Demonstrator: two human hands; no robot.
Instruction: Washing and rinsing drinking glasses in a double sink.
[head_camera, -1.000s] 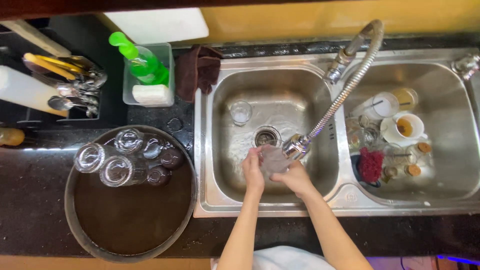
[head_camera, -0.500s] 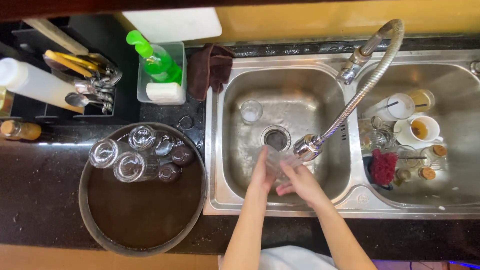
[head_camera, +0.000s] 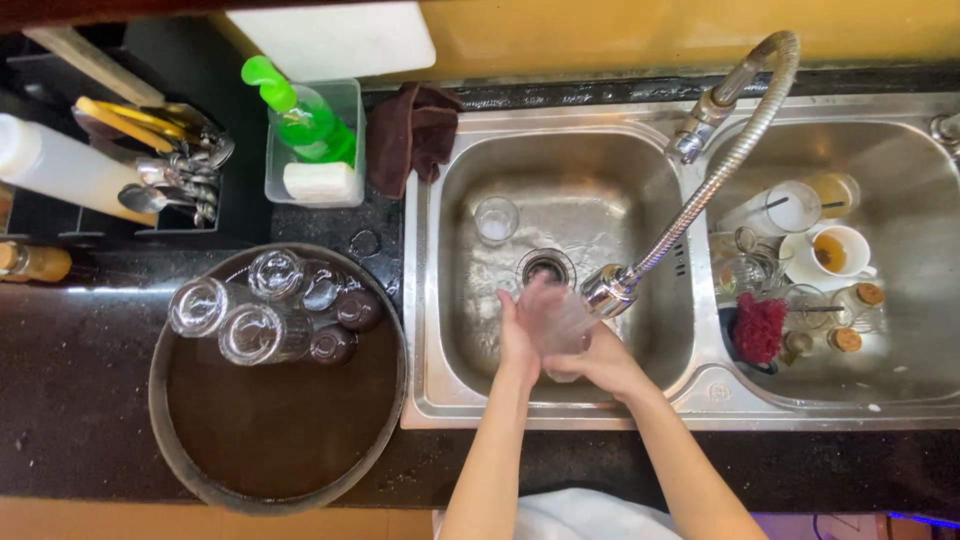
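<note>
Both my hands are over the left steel sink basin (head_camera: 650, 170), under the head of the flexible pull-out tap (head_camera: 610, 290). My left hand (head_camera: 520, 335) and my right hand (head_camera: 600, 360) cup a clear drinking glass (head_camera: 562, 325) between them; it is blurred by motion and running water. Another clear glass (head_camera: 495, 220) stands on the basin floor behind the drain (head_camera: 546, 268).
A round dark tub (head_camera: 280, 430) on the black counter holds several upturned glasses (head_camera: 250, 310). The right basin (head_camera: 900, 350) holds cups, jars and a red scrubber (head_camera: 762, 328). Behind are a green soap bottle (head_camera: 300, 115), a brown cloth (head_camera: 415, 135) and a cutlery rack (head_camera: 170, 160).
The view has shifted a little, so everything sits further right in the picture. My hands keep turning the glass under the tap; the left hand has moved up along it.
</note>
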